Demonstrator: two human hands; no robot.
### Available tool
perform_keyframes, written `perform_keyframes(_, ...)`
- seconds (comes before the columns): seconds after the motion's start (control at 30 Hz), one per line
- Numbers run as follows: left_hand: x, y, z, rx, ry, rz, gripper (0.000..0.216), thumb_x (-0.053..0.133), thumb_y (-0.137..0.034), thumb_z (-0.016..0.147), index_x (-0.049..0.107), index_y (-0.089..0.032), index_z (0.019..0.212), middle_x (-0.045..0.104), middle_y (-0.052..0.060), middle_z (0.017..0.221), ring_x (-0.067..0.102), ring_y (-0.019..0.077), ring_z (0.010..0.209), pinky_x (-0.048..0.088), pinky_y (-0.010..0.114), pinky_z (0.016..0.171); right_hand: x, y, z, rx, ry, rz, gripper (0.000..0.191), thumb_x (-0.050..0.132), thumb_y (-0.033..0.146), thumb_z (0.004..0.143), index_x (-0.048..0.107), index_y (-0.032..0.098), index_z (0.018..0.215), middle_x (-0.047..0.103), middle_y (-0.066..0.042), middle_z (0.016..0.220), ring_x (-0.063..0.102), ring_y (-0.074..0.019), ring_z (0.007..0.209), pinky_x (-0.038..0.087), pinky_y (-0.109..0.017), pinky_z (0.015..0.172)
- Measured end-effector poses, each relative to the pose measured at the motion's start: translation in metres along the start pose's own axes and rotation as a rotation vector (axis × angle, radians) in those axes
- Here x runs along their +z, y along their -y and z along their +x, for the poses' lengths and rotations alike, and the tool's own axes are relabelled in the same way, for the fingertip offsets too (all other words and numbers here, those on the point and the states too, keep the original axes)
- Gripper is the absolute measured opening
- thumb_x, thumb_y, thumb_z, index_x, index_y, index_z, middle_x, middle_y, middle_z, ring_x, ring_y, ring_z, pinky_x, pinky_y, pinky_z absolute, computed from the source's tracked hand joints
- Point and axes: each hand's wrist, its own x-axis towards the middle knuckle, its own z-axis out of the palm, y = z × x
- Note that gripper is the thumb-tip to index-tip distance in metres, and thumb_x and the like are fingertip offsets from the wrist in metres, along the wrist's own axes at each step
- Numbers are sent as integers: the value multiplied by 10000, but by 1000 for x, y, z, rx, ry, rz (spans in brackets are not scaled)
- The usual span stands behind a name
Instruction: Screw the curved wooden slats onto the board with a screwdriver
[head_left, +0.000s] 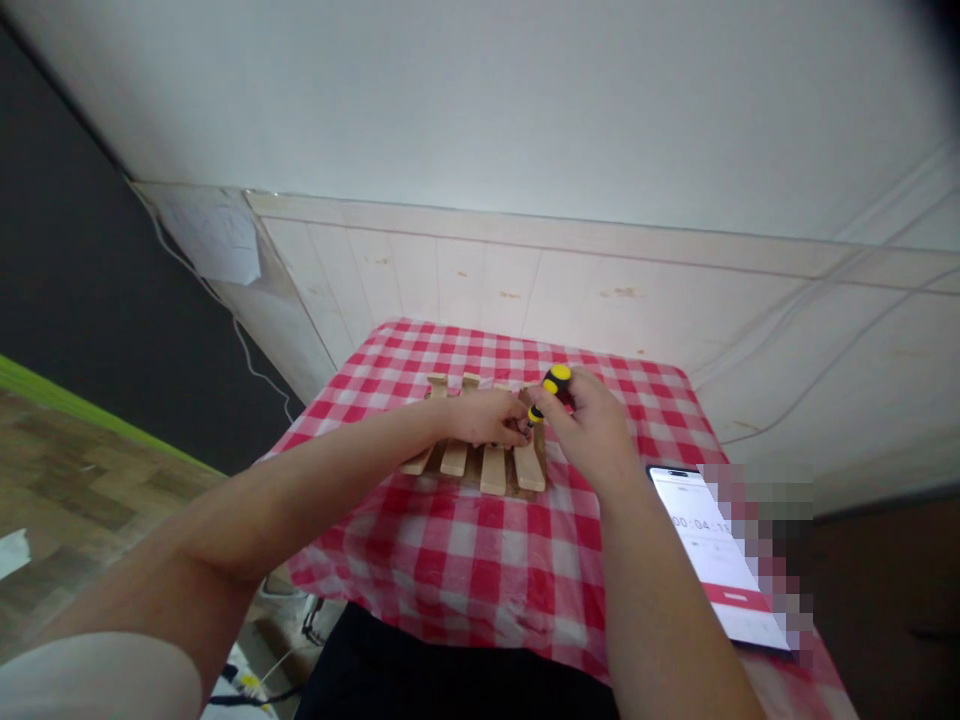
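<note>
My right hand (598, 425) is wrapped round a yellow and black screwdriver (556, 379), which is tilted with its tip pointing down to the left. Below it lies a wooden slatted piece (493, 472), made of several pale slats, flat on the table. My left hand (491, 418) reaches across the slats, its fingers closed together near the screwdriver's tip. Whatever those fingers pinch is too small and too hidden to make out. Parts of the slats are covered by my left hand and forearm.
A red and white checked cloth (480, 570) covers the table. At the right edge lies a phone (712, 550) with a timer on its lit screen. The white panelled wall (480, 280) stands right behind the table. A cable (247, 350) hangs at the left.
</note>
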Motion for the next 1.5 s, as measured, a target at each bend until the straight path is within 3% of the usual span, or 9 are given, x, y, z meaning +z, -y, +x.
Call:
perform_keyframes(0.2,2,6,1,72,-25,20,124,576,-217,809,633,-127,744,624,3,663,523,96,570,344,199,516,0,1,1,3,-8,-22,275,532,410,859,456,206,693,492,-14,720,488,-162,662,341,-289,585)
perform_keyframes(0.4,2,10,4,38,-7,131,162,588,-254,817,665,-120,767,635,14,666,526,105,567,354,210,533,1,0,1,-22,14,3,244,534,377,869,471,200,713,500,-16,729,484,-161,677,342,-285,596)
perform_keyframes(0.53,3,11,5,26,-34,147,152,616,-242,800,682,-125,872,682,38,779,581,134,663,400,220,599,4,0,1,-33,11,12,240,541,381,866,483,202,717,506,-18,729,488,-162,669,376,-291,603)
perform_keyframes(0.63,4,12,5,34,-8,111,153,605,-245,809,683,-133,879,689,41,797,596,142,680,416,223,611,5,0,0,-48,-17,42,163,547,339,863,582,198,937,590,-62,883,553,-191,779,436,-322,670)
perform_keyframes(0.73,3,13,4,53,-1,71,163,593,-228,811,684,-130,904,694,48,828,606,148,707,434,225,632,2,2,-2,-131,-17,48,357,512,293,885,541,233,1236,628,-89,1069,583,-209,924,464,-366,790)
perform_keyframes(0.9,3,13,3,50,-33,50,152,613,-241,796,693,-143,880,697,39,812,605,143,701,450,228,677,-7,6,-5,-214,64,120,469,379,235,924,444,280,1386,653,-66,1134,588,-210,1028,459,-406,882)
perform_keyframes(1.13,2,11,2,22,-37,75,156,616,-255,792,690,-153,884,688,28,775,601,143,684,446,228,667,-3,4,-2,-120,1,41,388,446,260,896,560,199,1262,667,-109,1101,624,-227,936,487,-380,781)
perform_keyframes(1.37,2,9,1,46,-18,30,140,604,-207,790,675,-137,887,683,35,784,601,147,693,434,224,647,6,4,-2,11,-144,43,373,613,402,805,587,235,1137,662,-39,850,580,-181,678,454,-325,635)
perform_keyframes(1.5,1,11,0,47,-15,35,153,605,-245,801,669,-141,894,683,37,791,606,159,731,441,233,670,10,3,-1,65,-166,102,378,637,443,771,584,208,1063,656,-48,861,583,-192,713,452,-331,647)
